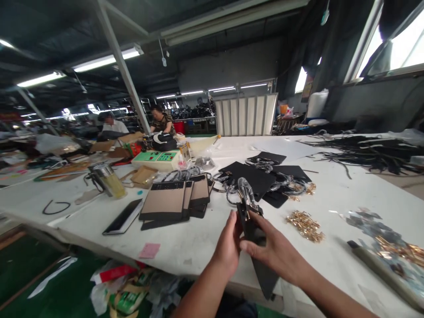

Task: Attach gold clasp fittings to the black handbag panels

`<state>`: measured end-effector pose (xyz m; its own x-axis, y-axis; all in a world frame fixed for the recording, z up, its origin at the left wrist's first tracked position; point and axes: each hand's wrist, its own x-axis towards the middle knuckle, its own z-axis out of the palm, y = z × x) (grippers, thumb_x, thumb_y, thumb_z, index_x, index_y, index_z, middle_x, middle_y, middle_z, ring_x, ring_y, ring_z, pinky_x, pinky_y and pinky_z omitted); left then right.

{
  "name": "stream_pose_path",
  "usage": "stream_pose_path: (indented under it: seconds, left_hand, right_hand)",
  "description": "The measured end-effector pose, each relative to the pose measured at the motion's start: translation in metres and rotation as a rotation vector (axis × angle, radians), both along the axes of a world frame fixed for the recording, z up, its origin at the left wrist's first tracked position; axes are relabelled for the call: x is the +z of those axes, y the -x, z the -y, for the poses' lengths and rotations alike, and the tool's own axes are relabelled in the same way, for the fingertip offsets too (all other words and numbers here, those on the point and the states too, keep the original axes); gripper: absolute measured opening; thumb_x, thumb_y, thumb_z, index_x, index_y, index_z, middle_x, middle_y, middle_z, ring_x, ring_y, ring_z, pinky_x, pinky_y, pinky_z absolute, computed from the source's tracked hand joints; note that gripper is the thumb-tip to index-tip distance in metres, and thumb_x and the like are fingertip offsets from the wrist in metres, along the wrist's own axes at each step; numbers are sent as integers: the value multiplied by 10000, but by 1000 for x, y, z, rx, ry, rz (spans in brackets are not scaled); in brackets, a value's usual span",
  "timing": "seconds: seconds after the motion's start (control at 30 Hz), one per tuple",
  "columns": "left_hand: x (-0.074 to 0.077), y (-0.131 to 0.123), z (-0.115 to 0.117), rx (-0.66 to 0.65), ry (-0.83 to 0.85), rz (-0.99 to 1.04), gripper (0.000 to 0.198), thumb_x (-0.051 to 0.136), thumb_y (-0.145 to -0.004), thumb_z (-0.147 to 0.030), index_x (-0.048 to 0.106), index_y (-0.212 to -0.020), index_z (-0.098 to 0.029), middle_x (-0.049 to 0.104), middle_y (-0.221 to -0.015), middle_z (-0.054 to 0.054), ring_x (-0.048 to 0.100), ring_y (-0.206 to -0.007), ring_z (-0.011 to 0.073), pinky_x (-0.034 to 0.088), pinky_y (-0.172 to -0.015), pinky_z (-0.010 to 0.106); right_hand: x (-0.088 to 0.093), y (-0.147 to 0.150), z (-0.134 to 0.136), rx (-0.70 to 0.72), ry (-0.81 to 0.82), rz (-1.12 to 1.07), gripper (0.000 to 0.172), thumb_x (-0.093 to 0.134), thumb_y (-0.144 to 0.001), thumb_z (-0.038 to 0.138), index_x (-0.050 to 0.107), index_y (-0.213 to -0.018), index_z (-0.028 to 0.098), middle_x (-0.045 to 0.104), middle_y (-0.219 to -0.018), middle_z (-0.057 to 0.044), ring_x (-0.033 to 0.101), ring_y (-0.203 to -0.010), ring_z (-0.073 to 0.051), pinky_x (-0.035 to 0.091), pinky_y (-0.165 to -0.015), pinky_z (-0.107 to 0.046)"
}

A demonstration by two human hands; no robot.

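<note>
My left hand (228, 245) and my right hand (276, 249) both grip a black leather piece (256, 247) held upright over the near edge of the white table (185, 243). A plastic-wrapped metal ring handle (245, 191) sticks up from the top of the piece. My right thumb and forefinger pinch the piece near its top, where the fitting sits. My left fingers curl round its left edge. The lower pointed end of the piece hangs below my right wrist.
A pile of small gold fittings (305, 225) lies right of my hands. Black panels with wrapped rings (261, 176) lie beyond. Tan-and-black panels (172, 201) and a phone (123, 216) lie to the left. Black straps (361, 152) are far right. Two people sit at the far end.
</note>
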<state>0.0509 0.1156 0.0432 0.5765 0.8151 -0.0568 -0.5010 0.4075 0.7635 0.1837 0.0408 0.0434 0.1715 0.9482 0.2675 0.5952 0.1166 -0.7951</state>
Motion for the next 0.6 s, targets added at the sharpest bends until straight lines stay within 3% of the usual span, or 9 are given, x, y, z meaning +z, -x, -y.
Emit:
stream_pose_path:
  seconds: [0.07,0.17,0.27,0.33,0.37,0.4,0.47,0.53,0.6]
  left_hand:
    - [14,7,12,-28,-166,36,573,489,-977,-624,668,-1329,-209,609,-1425,118,511,-1364,307,450,-1079,392]
    - [16,23,19,41,-380,-133,503,606,-953,-520,652,-1364,-235,533,-1513,109,443,-1428,322,398,-1144,410]
    - [-5,46,13,435,-507,-401,487,792,-824,-387,691,-1281,-255,519,-1516,100,449,-1420,327,328,-1204,394]
    - [-25,62,6,707,-463,-506,592,865,-727,-347,665,-1276,-259,511,-1511,106,429,-1435,336,303,-1224,408]
    - [-35,70,3,766,-404,-522,657,884,-693,-348,639,-1295,-253,518,-1501,119,433,-1432,346,317,-1218,430]
    - [-43,78,1,758,-333,-515,705,891,-676,-367,616,-1313,-240,539,-1479,135,457,-1415,357,349,-1201,452]
    - [-54,92,-2,618,-200,-440,723,870,-703,-424,597,-1334,-203,604,-1411,160,525,-1361,368,424,-1149,473]
    - [-57,104,-3,460,-97,-343,687,837,-752,-445,606,-1338,-169,667,-1329,172,574,-1314,373,469,-1111,478]
    - [-52,115,-6,409,-44,-277,674,836,-764,-417,611,-1342,-154,707,-1259,171,610,-1270,374,506,-1072,483]
  right_hand:
    - [24,2,0,-5,-13,-99,710,678,-843,508,492,-1483,263,602,-1428,-90,598,-1271,-341,527,-1039,-479]
    - [53,-2,1,-34,-28,-170,540,559,-847,366,607,-1375,264,709,-1257,-49,705,-1031,-298,586,-856,-400]
    - [60,-8,-2,-70,15,-346,565,530,-819,356,630,-1363,241,759,-1103,-41,717,-794,-261,574,-671,-347]
    - [56,-9,-7,-49,68,-548,608,564,-808,365,602,-1401,238,770,-1057,-41,714,-740,-257,557,-611,-330]
    - [52,-8,-11,-40,86,-660,626,586,-804,366,586,-1419,245,772,-1052,-39,716,-736,-258,552,-598,-324]
    - [47,-6,-14,-34,93,-768,640,606,-802,363,572,-1432,253,773,-1055,-37,720,-747,-260,550,-598,-319]
    - [37,-2,-22,1,91,-946,647,637,-805,340,562,-1443,261,769,-1091,-38,729,-801,-266,556,-628,-317]
    - [27,3,-30,60,80,-1065,636,659,-816,322,565,-1442,257,759,-1141,-48,730,-880,-276,565,-687,-329]
    - [16,6,-38,124,76,-1145,634,687,-830,332,561,-1445,243,746,-1176,-67,719,-956,-289,566,-764,-357]
